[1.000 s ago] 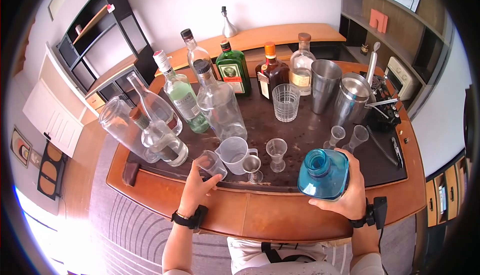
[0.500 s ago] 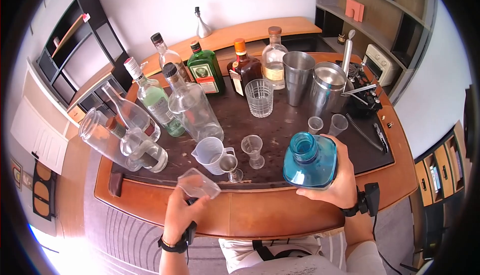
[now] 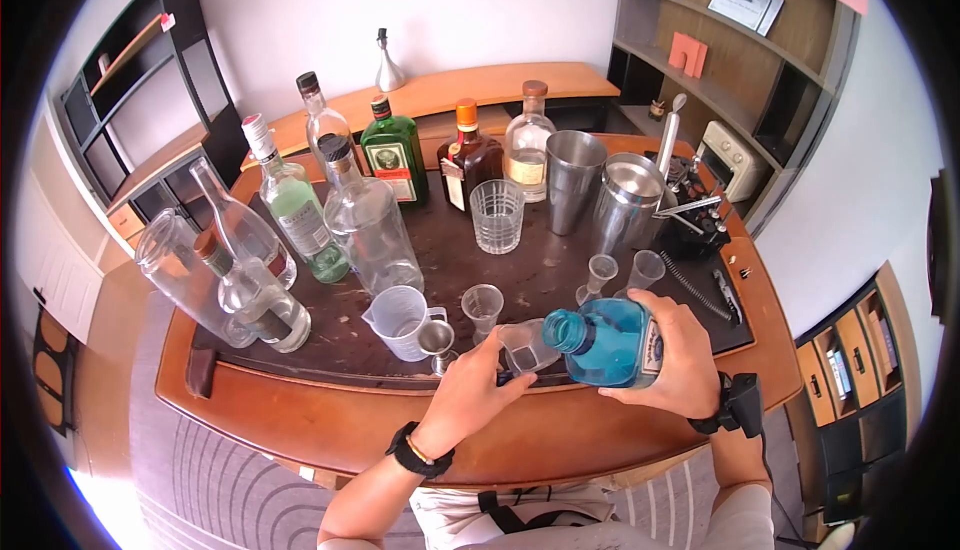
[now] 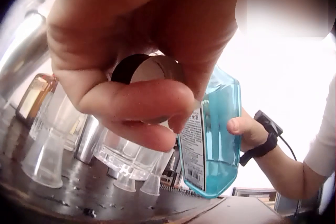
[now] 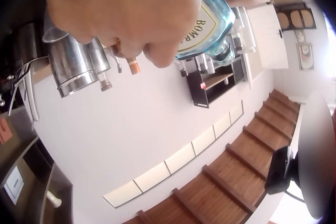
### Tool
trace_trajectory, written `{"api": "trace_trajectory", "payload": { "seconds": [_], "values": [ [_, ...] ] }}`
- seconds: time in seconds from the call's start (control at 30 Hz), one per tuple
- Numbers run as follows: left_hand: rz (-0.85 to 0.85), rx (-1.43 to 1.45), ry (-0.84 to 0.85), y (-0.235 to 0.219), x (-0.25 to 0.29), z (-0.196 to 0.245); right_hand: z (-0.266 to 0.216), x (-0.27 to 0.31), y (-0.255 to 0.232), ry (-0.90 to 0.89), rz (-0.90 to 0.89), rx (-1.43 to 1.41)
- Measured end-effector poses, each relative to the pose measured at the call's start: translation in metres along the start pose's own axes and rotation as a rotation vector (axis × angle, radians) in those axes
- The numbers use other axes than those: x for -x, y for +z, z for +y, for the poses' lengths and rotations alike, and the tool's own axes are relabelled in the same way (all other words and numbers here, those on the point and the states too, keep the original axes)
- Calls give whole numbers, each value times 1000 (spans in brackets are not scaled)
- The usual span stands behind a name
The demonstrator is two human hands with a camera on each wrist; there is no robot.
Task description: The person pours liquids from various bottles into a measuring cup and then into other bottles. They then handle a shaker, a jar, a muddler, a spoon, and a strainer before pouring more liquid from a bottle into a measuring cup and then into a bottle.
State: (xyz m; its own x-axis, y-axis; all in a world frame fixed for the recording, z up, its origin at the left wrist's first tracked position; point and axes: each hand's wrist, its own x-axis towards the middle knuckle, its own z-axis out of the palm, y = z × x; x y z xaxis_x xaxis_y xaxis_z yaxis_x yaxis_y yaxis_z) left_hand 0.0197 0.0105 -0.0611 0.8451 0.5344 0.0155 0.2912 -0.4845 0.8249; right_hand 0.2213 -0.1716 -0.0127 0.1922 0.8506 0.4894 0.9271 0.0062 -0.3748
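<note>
Both hands are curled round things above the table's near side: the left hand (image 3: 465,400) grips a small clear cup (image 3: 525,352), and the right hand (image 3: 680,360) is wrapped round the body of a blue bottle (image 3: 612,345). A small round object (image 4: 155,70), dark along one side, is also tucked in the left fingers.

Under them, the table (image 3: 590,440) has a scuffed dark top bordered in brown leather. Bottles crowd its left and far parts, among them a green bottle (image 3: 397,155); metal shakers (image 3: 575,185) stand to the right, near a black device (image 3: 695,235) with a coiled cord. Behind runs a wooden ledge (image 3: 450,95) against a pale wall (image 3: 480,10), with shelving on both sides and a patterned rug (image 3: 200,470) below.

The blue bottle lies between the two hands, tilted toward the left one, its mouth right by the cup; whether they touch cannot be told. A plastic measuring jug (image 3: 397,325) and a metal jigger (image 3: 437,338) stand just left of the cup.
</note>
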Motion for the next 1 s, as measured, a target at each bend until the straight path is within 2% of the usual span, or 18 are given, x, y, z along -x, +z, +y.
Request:
{"api": "trace_trajectory", "payload": {
  "seconds": [0.2, 0.3, 0.6, 0.7, 1.0],
  "values": [
    [23, -54, 48, 16, -13, -17, 11, 7, -10, -30, -91, 176],
    [-11, 1, 5, 21, -17, -31, 13, 9, -12, -9, -124, 215],
    [-23, 91, 58, 25, -23, -35, 16, 6, -10, -56, -162, 287],
    [-76, 120, -36, 23, -24, -35, 17, 4, -9, -76, -169, 307],
    [-96, 120, -45, 25, -28, -38, 14, -3, -8, -90, -196, 385]
  ]
}}
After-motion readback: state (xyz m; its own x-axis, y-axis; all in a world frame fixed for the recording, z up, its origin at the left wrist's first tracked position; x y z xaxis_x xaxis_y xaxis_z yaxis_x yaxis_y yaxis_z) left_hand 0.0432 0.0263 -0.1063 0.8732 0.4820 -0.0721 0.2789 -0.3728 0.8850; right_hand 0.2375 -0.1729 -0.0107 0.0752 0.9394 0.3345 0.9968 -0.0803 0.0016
